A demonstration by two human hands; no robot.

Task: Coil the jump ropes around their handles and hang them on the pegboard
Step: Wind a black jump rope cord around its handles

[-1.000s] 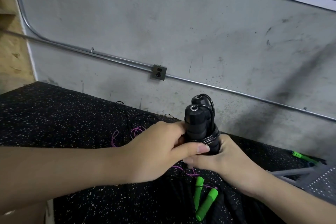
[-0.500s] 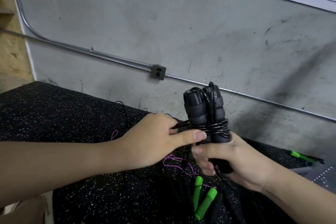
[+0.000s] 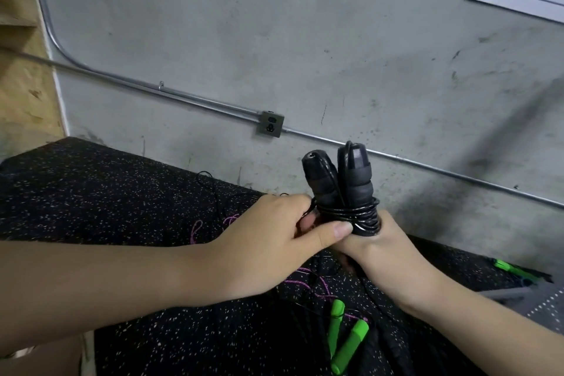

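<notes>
1. The right hand (image 3: 384,249) grips the lower ends of the two black foam-grip jump-rope handles (image 3: 338,186), holding them upright, side by side, above the black speckled rubber mat (image 3: 100,192).
2. Several turns of thin black glossy cord (image 3: 351,214) already circle the handles just above that hand, so the coiling of this rope looks well under way.
3. The left hand (image 3: 274,238) pinches the cord against the handles with thumb and curled fingers; how much loose cord remains is hidden.
4. A rope with bright green handles (image 3: 345,336) and a tangle of thin purple cord (image 3: 305,282) lies uncoiled on the mat below the hands.
5. No pegboard is in view, so all hanging appears left to do.
</notes>
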